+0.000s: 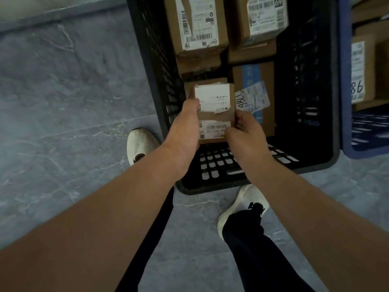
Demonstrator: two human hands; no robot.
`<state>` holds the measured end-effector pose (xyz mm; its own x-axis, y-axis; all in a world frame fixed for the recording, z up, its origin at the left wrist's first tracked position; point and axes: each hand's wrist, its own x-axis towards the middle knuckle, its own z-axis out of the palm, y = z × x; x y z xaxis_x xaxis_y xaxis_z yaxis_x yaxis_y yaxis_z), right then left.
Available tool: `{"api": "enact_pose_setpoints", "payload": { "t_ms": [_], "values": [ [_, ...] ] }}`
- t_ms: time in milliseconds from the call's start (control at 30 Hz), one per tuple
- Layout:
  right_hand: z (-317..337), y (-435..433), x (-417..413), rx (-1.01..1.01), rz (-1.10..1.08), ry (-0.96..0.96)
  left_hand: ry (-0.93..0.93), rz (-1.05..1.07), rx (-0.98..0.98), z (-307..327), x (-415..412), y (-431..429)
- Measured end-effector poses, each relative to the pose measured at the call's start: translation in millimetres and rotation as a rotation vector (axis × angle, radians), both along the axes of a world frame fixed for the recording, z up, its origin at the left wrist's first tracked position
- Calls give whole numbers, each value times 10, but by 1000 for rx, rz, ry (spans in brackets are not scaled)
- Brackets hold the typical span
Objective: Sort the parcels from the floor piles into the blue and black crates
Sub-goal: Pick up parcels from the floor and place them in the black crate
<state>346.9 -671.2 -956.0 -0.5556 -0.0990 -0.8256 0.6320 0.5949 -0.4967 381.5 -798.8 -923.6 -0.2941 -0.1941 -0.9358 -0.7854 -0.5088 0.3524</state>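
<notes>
Cardboard, brown and small, the parcel [216, 114] is held between both hands above the open black crate [311, 85], over the crate's near end. The left hand [185, 127] grips its left edge, thumb curled onto the white label on top. The right hand [246, 133] grips the near right corner, with the thumb lying on the lower barcode label and the fingers wrapped round the side. Just beyond the right hand's fingertips, lower in the crate, lies a box with blue tape [255, 81] and a crumpled label with handwritten figures. Farther out from the hands, at the crate's far end, two larger labelled boxes sit side by side, one ahead of the left hand [195, 24] and one ahead of the right hand [263, 17]. Beneath the wrists the crate's slotted bottom shows bare. Out past the right hand, touching the black crate's far wall, stands the blue crate [345, 102] with a labelled carton [362, 70] inside. Under the forearms are two white shoes, the left shoe [139, 144] and the right shoe [246, 201], on the grey stone floor [63, 102].
</notes>
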Motion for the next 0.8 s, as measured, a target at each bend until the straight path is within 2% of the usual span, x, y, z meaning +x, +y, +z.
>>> {"api": "enact_pose_setpoints", "payload": {
  "t_ms": [200, 333, 533, 700, 800],
  "values": [
    [35, -14, -57, 24, -8, -12, 63, 21, 12, -31, 71, -5],
    [257, -70, -57, 47, -4, 58, 71, 53, -1, 176, 57, -29],
    [860, -373, -150, -2, -121, 63, 72, -6, -21, 864, -73, -209],
    [1665, -641, -261, -98, -164, 50, 84, 8, -25, 1691, -212, -419],
    [2192, -724, -396, -161, -161, 74, 117, 6, -102, 2264, -322, -463]
  ]
}}
